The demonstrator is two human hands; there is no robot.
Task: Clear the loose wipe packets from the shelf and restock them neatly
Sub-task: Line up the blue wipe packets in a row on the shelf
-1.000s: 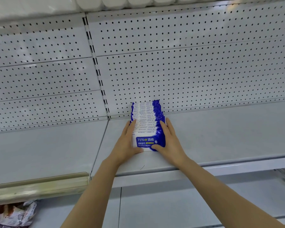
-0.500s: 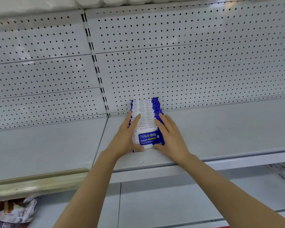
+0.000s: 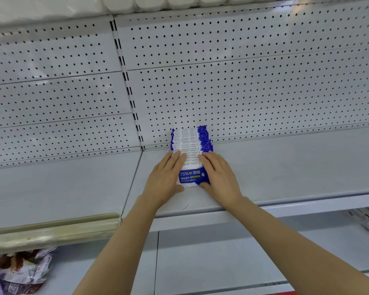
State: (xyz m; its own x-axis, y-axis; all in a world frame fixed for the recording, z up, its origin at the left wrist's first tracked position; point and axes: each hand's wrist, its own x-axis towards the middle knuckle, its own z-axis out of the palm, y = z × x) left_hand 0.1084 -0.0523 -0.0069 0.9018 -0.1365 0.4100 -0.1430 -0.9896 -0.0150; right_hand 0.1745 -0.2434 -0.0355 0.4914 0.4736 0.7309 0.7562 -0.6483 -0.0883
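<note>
Fingers [image 3: 175,160] of the left hand [image 3: 165,179] lie straight along the left side of the wipe packets [image 3: 191,150], thumb at the near edge. Those of the right hand [image 3: 221,177] lie straight along the right side. Both press flat, pinching nothing. Packets stand in one row on the shelf [image 3: 285,167], its far end against the pegboard [image 3: 243,81].

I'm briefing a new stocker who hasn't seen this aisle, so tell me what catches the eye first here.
The blue-and-white row of alcohol wipe packets stands out, lined from the pegboard back panel toward the front of the grey shelf. The left hand and right hand press flat against its two sides. At lower left, a crinkled patterned bag lies on the shelf below.
</note>
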